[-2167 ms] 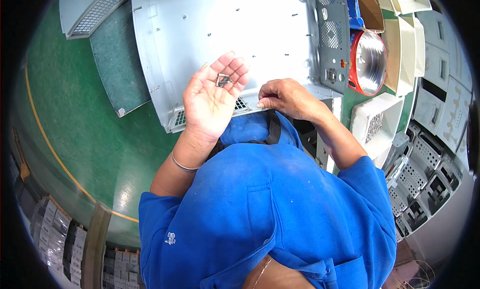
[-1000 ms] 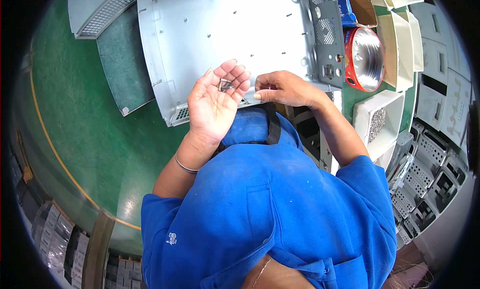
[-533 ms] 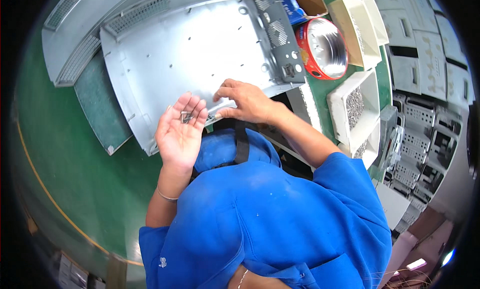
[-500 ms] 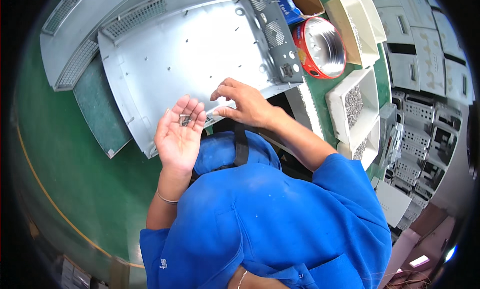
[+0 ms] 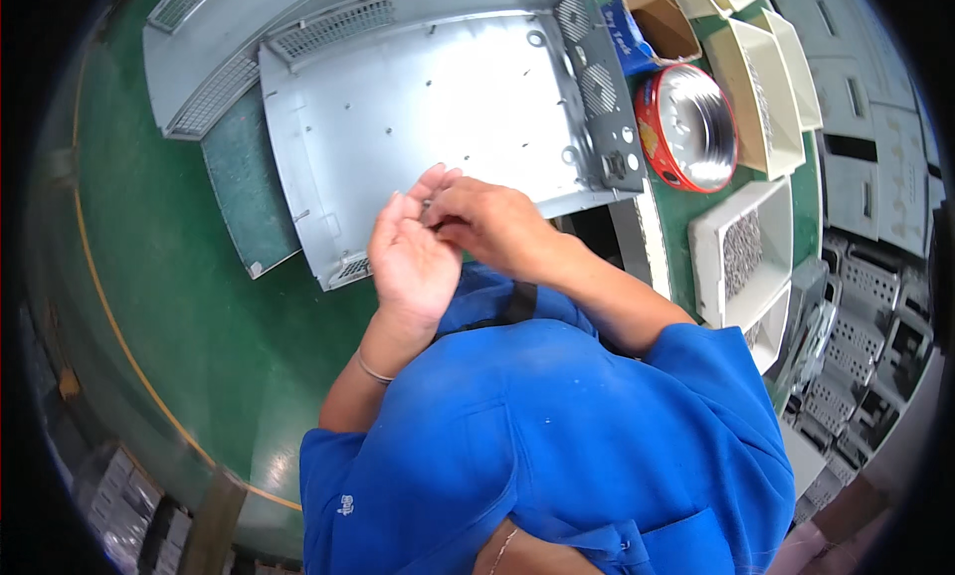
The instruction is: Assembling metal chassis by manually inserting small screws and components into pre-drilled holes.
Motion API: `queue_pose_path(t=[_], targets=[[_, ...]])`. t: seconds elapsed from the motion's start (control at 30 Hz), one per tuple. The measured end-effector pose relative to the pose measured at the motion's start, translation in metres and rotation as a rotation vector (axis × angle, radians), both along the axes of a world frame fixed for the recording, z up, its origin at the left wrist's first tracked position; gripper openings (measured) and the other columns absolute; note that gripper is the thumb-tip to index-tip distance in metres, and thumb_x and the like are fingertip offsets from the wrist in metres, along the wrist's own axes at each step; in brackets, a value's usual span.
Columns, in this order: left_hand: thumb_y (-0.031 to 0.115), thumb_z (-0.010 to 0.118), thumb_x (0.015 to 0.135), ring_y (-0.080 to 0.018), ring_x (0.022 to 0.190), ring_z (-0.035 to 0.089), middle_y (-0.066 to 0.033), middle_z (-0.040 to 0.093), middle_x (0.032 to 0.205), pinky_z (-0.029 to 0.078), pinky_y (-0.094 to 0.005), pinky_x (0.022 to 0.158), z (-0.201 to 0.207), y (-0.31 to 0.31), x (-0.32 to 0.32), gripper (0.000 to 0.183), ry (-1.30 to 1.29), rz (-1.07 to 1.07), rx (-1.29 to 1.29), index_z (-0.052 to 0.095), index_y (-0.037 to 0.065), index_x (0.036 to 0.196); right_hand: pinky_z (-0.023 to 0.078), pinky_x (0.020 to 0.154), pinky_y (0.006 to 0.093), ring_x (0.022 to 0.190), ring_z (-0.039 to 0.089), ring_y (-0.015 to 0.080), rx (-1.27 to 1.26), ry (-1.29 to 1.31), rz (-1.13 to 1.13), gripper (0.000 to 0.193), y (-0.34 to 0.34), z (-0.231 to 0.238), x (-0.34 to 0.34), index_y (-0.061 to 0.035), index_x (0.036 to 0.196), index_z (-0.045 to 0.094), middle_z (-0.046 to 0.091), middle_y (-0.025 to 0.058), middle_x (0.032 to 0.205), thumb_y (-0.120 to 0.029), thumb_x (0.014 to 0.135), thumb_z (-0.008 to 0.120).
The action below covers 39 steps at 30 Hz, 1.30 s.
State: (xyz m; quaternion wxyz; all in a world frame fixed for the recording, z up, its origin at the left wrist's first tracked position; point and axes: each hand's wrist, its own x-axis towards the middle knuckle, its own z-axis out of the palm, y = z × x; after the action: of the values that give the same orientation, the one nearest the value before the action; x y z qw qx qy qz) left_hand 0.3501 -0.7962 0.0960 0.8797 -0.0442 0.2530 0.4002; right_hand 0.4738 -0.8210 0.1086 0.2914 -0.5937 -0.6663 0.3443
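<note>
My left hand (image 5: 411, 269) is turned palm up with its fingers lightly curled, cupping a few small metal fasteners (image 5: 427, 206) mostly hidden by the other hand. Over that palm, my right hand (image 5: 502, 229) has thumb and fingertips closed together; what they pinch, if anything, is covered. Both hands are just off the near edge of a large silver sheet-metal chassis (image 5: 468, 88). Several small studs stand up from the chassis floor, and its right wall has round vent patterns and holes.
Right of the chassis are a red round tin (image 5: 652, 127), a blue cardboard box (image 5: 629, 50) and cream plastic bins (image 5: 786, 157). A white bin (image 5: 707, 262) holds many small grey fasteners. Another grey metal panel (image 5: 179, 93) with mesh lies at left, above the green floor (image 5: 169, 296).
My right hand has come down and left relative to my body, onto the left palm, and its fingers have closed there. The whole view has shifted, putting the chassis farther right.
</note>
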Motion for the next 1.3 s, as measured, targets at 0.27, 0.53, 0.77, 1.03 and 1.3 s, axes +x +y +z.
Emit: queue_pose_path(t=[0.27, 0.53, 0.77, 1.03, 1.3], targets=[[0.027, 0.036, 0.088, -0.0227, 0.106, 0.046, -0.0157, 0.050, 0.112, 0.034, -0.0331, 0.094, -0.006, -0.014, 0.038, 0.041, -0.139, 0.102, 0.072, 0.043, -0.005, 0.112, 0.046, 0.065, 0.0371, 0.083, 0.056, 0.0303, -0.031, 0.012, 0.172, 0.010, 0.002, 0.008, 0.046, -0.0067, 0.078, 0.054, 0.056, 0.0102, 0.092, -0.004, 0.068, 0.058], [0.025, 0.036, 0.088, -0.0218, 0.101, 0.049, -0.0117, 0.052, 0.106, 0.039, -0.0356, 0.090, -0.023, -0.023, 0.062, 0.038, -0.036, 0.105, 0.030, 0.045, -0.004, 0.112, 0.042, 0.057, 0.0270, 0.064, 0.052, 0.0168, -0.039, 0.286, 0.035, 0.008, -0.004, 0.001, 0.070, -0.0033, 0.082, 0.052, 0.053, 0.0072, 0.075, -0.003, 0.076, 0.057], [0.022, 0.040, 0.087, -0.0195, 0.090, 0.050, -0.0085, 0.052, 0.093, 0.041, -0.0321, 0.084, -0.001, -0.032, 0.073, 0.033, 0.075, 0.215, -0.030, 0.047, 0.000, 0.111, 0.036, 0.054, 0.0189, 0.062, 0.045, 0.0049, -0.355, 0.690, -0.066, 0.005, -0.007, 0.007, 0.106, -0.0039, 0.079, 0.048, 0.051, -0.0001, 0.070, -0.007, 0.081, 0.050], [0.023, 0.039, 0.091, -0.0073, 0.037, 0.026, 0.0050, 0.028, 0.044, 0.023, -0.0215, 0.038, -0.024, -0.032, 0.076, 0.022, -0.082, 0.164, 0.073, 0.050, 0.007, 0.080, 0.029, 0.043, 0.0166, 0.049, 0.038, 0.0020, -0.564, 0.698, -0.047, 0.002, -0.014, -0.007, 0.147, -0.0057, 0.077, 0.049, 0.053, 0.0010, 0.065, -0.005, 0.075, 0.050], [0.024, 0.039, 0.092, -0.0081, 0.039, 0.028, 0.0044, 0.029, 0.045, 0.025, -0.0222, 0.041, -0.025, -0.037, 0.089, 0.023, -0.078, 0.207, 0.070, 0.050, 0.007, 0.081, 0.041, 0.058, 0.0191, 0.064, 0.052, 0.0069, -0.564, 0.540, 0.169, 0.008, -0.016, -0.020, 0.154, 0.0018, 0.085, 0.056, 0.056, 0.0018, 0.070, -0.001, 0.077, 0.055]])
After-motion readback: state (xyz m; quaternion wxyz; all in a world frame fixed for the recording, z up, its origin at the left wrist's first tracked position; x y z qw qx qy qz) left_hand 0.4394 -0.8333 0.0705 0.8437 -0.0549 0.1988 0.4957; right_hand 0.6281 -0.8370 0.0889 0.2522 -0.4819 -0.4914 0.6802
